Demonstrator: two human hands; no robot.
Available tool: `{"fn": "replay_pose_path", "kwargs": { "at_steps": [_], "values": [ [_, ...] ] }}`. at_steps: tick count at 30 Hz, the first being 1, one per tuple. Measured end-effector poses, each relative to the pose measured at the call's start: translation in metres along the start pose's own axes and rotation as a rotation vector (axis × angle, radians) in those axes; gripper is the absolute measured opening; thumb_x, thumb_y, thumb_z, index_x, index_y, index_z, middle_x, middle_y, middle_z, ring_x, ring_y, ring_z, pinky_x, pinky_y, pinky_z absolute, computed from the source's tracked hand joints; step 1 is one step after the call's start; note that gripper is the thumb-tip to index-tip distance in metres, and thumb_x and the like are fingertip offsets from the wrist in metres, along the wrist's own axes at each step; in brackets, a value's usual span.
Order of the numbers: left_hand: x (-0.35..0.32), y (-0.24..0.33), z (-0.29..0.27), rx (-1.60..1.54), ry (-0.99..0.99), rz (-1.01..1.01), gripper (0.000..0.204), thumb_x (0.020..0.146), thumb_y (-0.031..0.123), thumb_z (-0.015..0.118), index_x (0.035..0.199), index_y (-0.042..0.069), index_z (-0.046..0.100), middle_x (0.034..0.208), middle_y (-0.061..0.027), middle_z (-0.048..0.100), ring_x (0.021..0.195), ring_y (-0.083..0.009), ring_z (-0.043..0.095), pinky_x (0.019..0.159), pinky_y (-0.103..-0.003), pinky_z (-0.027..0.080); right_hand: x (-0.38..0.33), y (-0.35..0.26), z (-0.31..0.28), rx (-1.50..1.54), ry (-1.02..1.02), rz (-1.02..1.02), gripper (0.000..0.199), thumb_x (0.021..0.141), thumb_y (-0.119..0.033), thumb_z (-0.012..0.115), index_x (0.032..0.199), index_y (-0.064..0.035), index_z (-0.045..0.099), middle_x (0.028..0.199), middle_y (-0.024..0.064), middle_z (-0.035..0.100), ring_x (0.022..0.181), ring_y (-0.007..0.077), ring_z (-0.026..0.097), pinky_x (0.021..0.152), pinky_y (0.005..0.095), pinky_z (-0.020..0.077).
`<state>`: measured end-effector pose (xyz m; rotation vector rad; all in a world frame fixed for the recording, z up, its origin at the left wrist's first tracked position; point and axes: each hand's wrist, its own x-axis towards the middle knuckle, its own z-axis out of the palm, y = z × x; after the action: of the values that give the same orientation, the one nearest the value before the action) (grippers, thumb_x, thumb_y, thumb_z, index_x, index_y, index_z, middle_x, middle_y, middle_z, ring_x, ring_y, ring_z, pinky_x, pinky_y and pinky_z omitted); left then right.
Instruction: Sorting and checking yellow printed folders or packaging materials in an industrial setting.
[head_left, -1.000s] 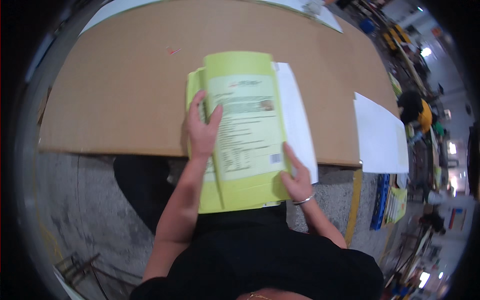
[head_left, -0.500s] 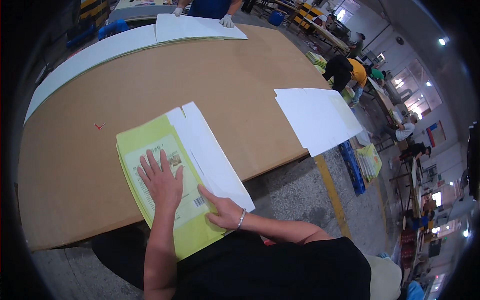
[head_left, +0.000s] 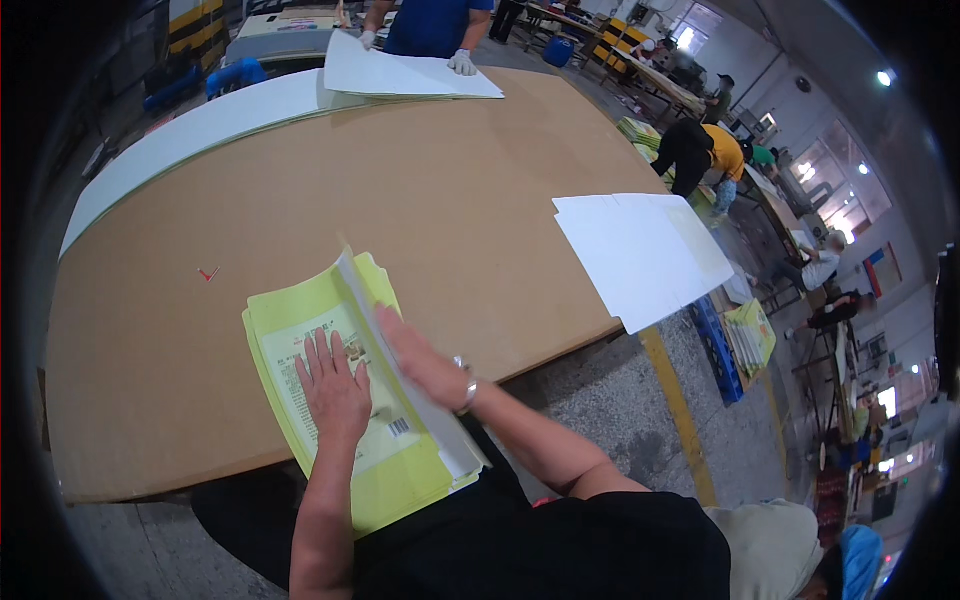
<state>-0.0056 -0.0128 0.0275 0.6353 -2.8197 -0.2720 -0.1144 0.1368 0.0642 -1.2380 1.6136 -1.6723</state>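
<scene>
A yellow-green printed cardboard blank (head_left: 384, 482) lies at the near edge of the table, with more layers showing along its left side. On its pale printed panel my left hand (head_left: 338, 398) rests flat, fingers spread. The right-hand flap (head_left: 372, 310) of the blank is bent up along a crease, green outside and whitish inside. Against this flap my right hand (head_left: 425, 362) presses from the right, its fingers stretched out and slightly blurred. A bracelet (head_left: 470, 388) is on my right wrist.
The table has a brown board top (head_left: 450, 200) with a small red mark (head_left: 208, 274). White sheets (head_left: 640, 250) overhang its right edge. Across it, a gloved person handles white sheets (head_left: 410, 78). A blue pallet (head_left: 718, 345) with green stacks stands on the floor at right.
My right hand has moved up, and the flap that lay flat with its white side showing is now bent up leftward. Across the table, the person has lifted one end of a white sheet.
</scene>
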Motion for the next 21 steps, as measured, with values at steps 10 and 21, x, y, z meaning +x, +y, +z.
{"fn": "replay_pose_path", "kwargs": {
  "at_steps": [10, 21],
  "values": [
    [0.001, 0.021, -0.028, 0.091, -0.236, 0.138, 0.055, 0.099, 0.046, 0.037, 0.151, 0.029, 0.030, 0.158, 0.0093, 0.024, 0.146, -0.0428, 0.007, 0.110, -0.069, -0.008, -0.027, 0.023, -0.020, -0.837, -0.083, 0.222, 0.039, 0.098, -0.037, 0.043, 0.110, -0.0051, 0.062, 0.107, 0.0187, 0.065, 0.106, 0.0350, 0.059, 0.096, 0.0451, 0.0445],
    [0.000, 0.027, -0.039, -0.017, -0.191, 0.155, 0.072, 0.084, 0.051, 0.061, 0.147, 0.025, 0.037, 0.155, 0.0043, 0.031, 0.145, -0.0446, 0.008, 0.111, -0.068, -0.007, -0.143, 0.044, -0.356, -1.256, 0.694, 1.244, 0.106, 0.079, -0.081, 0.042, 0.153, -0.0089, 0.019, 0.158, 0.0223, 0.015, 0.146, 0.0405, 0.011, 0.116, 0.0536, 0.0146]
  ]
}}
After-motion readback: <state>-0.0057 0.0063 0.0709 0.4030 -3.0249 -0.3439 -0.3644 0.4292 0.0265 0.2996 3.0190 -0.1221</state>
